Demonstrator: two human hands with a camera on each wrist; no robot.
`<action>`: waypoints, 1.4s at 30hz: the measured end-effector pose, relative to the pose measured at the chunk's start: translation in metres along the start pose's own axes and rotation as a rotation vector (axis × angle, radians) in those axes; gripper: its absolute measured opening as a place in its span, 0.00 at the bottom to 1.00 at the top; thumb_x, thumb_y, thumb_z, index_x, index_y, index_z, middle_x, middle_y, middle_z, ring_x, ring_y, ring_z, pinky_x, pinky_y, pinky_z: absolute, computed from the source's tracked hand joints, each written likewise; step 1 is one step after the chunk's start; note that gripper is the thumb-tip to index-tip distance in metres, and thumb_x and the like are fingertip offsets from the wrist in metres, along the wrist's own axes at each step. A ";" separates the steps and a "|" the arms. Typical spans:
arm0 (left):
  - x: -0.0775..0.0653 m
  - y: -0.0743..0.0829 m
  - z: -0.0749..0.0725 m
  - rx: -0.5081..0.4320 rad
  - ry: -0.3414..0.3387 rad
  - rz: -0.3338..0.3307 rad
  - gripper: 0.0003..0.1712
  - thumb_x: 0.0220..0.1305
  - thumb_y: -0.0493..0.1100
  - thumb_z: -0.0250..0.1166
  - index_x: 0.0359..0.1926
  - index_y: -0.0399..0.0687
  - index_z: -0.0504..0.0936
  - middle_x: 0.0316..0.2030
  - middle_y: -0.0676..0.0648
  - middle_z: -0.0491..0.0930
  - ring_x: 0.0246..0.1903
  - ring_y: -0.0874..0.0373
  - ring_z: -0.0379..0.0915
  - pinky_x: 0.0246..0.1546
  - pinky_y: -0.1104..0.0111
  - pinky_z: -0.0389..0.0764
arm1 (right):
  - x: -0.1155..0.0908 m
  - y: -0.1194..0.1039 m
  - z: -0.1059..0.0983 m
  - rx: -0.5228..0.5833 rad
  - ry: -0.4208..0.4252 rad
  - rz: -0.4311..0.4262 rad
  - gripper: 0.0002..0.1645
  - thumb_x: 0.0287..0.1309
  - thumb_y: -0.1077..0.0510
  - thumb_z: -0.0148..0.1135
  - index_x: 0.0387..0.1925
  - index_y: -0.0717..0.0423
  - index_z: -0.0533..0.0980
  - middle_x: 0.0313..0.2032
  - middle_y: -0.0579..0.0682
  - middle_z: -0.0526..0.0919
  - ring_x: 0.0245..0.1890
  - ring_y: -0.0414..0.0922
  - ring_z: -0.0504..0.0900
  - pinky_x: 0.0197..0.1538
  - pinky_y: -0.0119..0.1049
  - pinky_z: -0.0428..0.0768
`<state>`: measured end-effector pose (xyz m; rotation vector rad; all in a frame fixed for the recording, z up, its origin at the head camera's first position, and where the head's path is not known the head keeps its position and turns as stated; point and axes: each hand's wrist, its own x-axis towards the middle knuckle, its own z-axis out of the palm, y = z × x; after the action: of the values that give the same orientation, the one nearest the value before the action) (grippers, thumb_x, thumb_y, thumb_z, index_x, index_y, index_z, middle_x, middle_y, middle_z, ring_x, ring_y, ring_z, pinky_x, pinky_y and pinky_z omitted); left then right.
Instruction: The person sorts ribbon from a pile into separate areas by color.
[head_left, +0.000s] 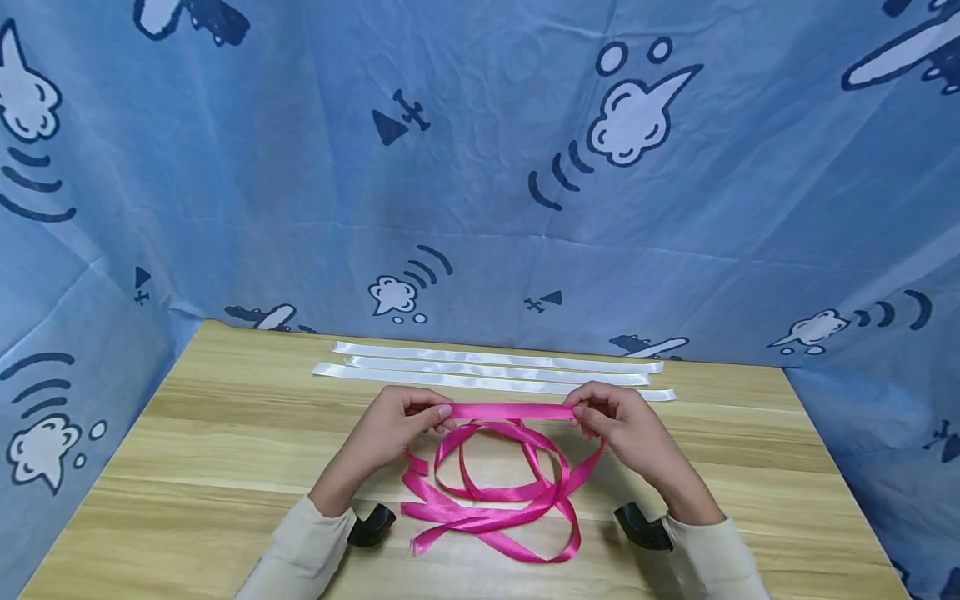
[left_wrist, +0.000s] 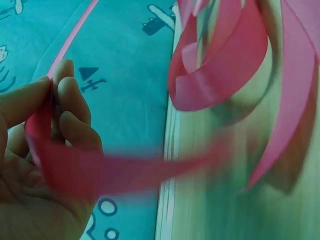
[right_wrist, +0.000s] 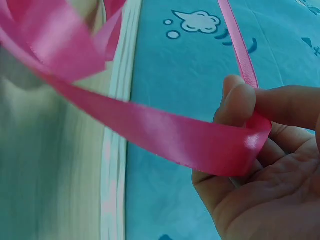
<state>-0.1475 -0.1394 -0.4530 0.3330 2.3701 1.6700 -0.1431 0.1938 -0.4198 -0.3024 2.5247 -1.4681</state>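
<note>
Though loose below, pink ribbon (head_left: pixel 512 412) taut in the pinch of both hands (head_left: pixel 401 425) (head_left: pixel 624 423)

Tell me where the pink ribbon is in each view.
Head: pink ribbon lower middle, stretched between left hand and right hand, loops below.
Left wrist: pink ribbon mostly upper right, running to left hand at left.
Right wrist: pink ribbon runs from upper left to right hand at right.
Shared landmark: blue patterned cloth.

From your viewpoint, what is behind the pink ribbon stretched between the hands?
Behind it: three white strips, then blue cloth. The right hand hides part of the nearest strip; whatever the pink ribbon covers is unseen.
</note>
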 end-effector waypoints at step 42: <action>-0.054 -0.009 -0.094 -0.041 0.281 -0.072 0.17 0.76 0.42 0.65 0.50 0.29 0.86 0.29 0.61 0.87 0.33 0.64 0.80 0.40 0.73 0.81 | -0.035 0.015 -0.059 0.018 0.149 -0.065 0.11 0.76 0.68 0.53 0.49 0.70 0.79 0.27 0.41 0.80 0.26 0.44 0.78 0.31 0.36 0.79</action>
<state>-0.1262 -0.2431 -0.4280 0.0051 2.5021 1.8332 -0.1274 0.2593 -0.4022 -0.2837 2.6385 -1.5927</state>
